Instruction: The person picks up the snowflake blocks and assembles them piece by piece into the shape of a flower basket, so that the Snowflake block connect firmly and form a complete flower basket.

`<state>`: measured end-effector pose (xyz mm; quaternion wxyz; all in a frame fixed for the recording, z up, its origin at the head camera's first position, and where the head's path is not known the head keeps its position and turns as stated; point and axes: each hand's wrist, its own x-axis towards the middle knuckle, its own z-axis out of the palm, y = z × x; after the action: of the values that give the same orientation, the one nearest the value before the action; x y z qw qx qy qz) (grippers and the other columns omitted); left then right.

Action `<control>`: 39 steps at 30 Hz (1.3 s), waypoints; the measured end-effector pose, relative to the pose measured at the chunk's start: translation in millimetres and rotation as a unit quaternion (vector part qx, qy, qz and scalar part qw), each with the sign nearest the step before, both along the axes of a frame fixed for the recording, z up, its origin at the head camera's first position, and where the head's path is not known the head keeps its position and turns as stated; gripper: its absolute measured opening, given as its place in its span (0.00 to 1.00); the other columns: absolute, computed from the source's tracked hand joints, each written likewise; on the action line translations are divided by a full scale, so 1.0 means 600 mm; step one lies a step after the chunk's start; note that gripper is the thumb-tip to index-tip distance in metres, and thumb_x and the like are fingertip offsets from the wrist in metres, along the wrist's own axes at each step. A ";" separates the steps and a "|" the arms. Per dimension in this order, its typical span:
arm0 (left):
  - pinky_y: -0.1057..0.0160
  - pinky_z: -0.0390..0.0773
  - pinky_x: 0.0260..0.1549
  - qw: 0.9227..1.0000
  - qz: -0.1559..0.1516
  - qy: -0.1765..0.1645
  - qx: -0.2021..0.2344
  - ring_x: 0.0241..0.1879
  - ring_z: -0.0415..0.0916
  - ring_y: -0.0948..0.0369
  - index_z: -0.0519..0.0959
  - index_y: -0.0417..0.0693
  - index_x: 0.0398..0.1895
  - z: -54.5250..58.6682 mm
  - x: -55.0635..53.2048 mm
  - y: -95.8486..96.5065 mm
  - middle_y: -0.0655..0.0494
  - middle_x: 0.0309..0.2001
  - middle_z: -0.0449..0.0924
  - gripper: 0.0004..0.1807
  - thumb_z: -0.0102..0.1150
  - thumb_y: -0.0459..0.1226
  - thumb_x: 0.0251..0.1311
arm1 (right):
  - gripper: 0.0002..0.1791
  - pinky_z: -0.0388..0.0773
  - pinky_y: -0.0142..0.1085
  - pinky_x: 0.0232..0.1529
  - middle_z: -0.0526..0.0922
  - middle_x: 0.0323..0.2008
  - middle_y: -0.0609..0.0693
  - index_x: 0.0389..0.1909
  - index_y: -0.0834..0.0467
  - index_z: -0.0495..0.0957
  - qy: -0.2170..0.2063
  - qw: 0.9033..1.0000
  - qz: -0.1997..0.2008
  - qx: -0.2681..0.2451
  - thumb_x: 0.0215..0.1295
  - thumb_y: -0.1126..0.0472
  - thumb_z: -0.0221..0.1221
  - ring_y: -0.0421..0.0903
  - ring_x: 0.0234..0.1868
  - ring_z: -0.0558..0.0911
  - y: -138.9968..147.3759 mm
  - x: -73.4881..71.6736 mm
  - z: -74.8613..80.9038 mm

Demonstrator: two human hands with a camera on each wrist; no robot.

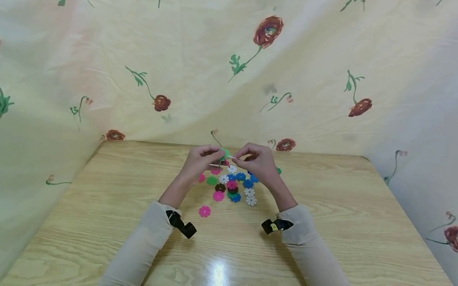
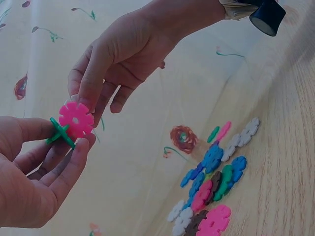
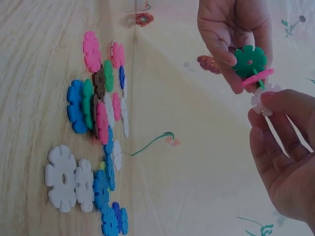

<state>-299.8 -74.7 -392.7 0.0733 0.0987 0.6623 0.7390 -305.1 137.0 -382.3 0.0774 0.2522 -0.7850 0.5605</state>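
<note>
My left hand (image 1: pixel 200 161) grips a small joined piece of notched, flower-shaped plastic discs above the table. In it, a green disc (image 3: pixel 250 61) meets a pink disc (image 2: pixel 76 119) at an angle; another green edge crosses there in the left wrist view. My right hand (image 1: pixel 257 163) pinches a white disc (image 3: pixel 261 102) between thumb and fingers, right against the joined piece. Whether the white disc is slotted in cannot be told. Beneath the hands, loose discs lie scattered, among them pink (image 1: pixel 205 211), white (image 1: pixel 251 201) and blue (image 1: pixel 247 184) ones.
The wooden table (image 1: pixel 124 242) ends at a flower-printed cloth (image 1: pixel 202 69) hanging behind it. More discs, green (image 1: pixel 211 181) and brown (image 1: pixel 220 187), lie in the same loose group; some overlap. Both wrists wear black camera straps.
</note>
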 end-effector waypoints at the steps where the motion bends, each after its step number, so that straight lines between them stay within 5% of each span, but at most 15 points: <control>1: 0.58 0.88 0.40 1.000 -0.001 0.000 -0.001 0.34 0.86 0.64 0.81 0.32 0.53 0.000 0.000 0.000 0.59 0.35 0.85 0.17 0.60 0.39 0.72 | 0.06 0.84 0.28 0.36 0.87 0.35 0.64 0.34 0.68 0.86 0.000 1.000 0.001 -0.004 0.62 0.67 0.70 0.59 0.35 0.85 0.000 0.000 0.000; 8: 0.60 0.88 0.40 1.000 0.013 -0.015 0.011 0.35 0.87 0.65 0.82 0.32 0.56 -0.003 -0.001 0.007 0.59 0.35 0.88 0.18 0.59 0.38 0.72 | 0.04 0.85 0.30 0.35 0.88 0.33 0.61 0.32 0.66 0.87 0.016 1.000 -0.016 -0.014 0.61 0.68 0.70 0.46 0.30 0.86 -0.001 -0.001 -0.006; 16: 0.38 0.78 0.55 0.999 0.011 -0.030 0.043 0.33 0.88 0.65 0.80 0.27 0.57 -0.010 -0.003 0.018 0.60 0.32 0.88 0.18 0.58 0.34 0.73 | 0.05 0.84 0.29 0.30 0.88 0.31 0.64 0.31 0.67 0.88 0.020 0.999 -0.033 -0.031 0.59 0.68 0.72 0.49 0.26 0.86 -0.003 0.000 -0.011; 22: 0.52 0.86 0.49 0.999 -0.001 -0.038 0.034 0.38 0.87 0.63 0.80 0.31 0.58 -0.007 -0.002 0.015 0.58 0.37 0.87 0.19 0.56 0.38 0.74 | 0.04 0.83 0.26 0.31 0.87 0.33 0.68 0.33 0.72 0.86 0.014 0.999 -0.046 -0.024 0.60 0.73 0.69 0.59 0.30 0.87 -0.013 0.003 -0.010; 29: 0.43 0.79 0.59 0.998 -0.040 -0.035 0.044 0.44 0.83 0.62 0.76 0.32 0.60 -0.002 0.002 0.018 0.56 0.46 0.81 0.18 0.54 0.37 0.75 | 0.03 0.84 0.27 0.32 0.85 0.35 0.67 0.34 0.70 0.84 0.010 0.999 -0.040 -0.027 0.62 0.72 0.68 0.60 0.35 0.87 -0.025 0.004 -0.019; 34: 0.50 0.83 0.56 0.998 -0.020 -0.034 0.039 0.44 0.80 0.62 0.77 0.33 0.61 -0.002 0.003 0.017 0.54 0.46 0.78 0.18 0.56 0.35 0.74 | 0.04 0.86 0.29 0.35 0.88 0.37 0.61 0.36 0.65 0.86 0.012 0.999 -0.031 -0.017 0.63 0.67 0.69 0.50 0.37 0.88 -0.024 0.005 -0.021; 39: 0.56 0.87 0.49 0.999 0.013 -0.036 0.030 0.42 0.83 0.61 0.77 0.38 0.62 0.000 0.006 0.010 0.56 0.45 0.81 0.19 0.60 0.35 0.71 | 0.05 0.86 0.31 0.39 0.88 0.40 0.60 0.39 0.63 0.86 -0.005 1.000 0.002 0.017 0.65 0.65 0.68 0.54 0.43 0.88 -0.016 0.004 -0.017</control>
<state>-296.2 -68.8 -392.4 0.0840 0.0654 0.6379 0.7627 -302.4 127.5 -392.3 0.0686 0.2523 -0.7942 0.5486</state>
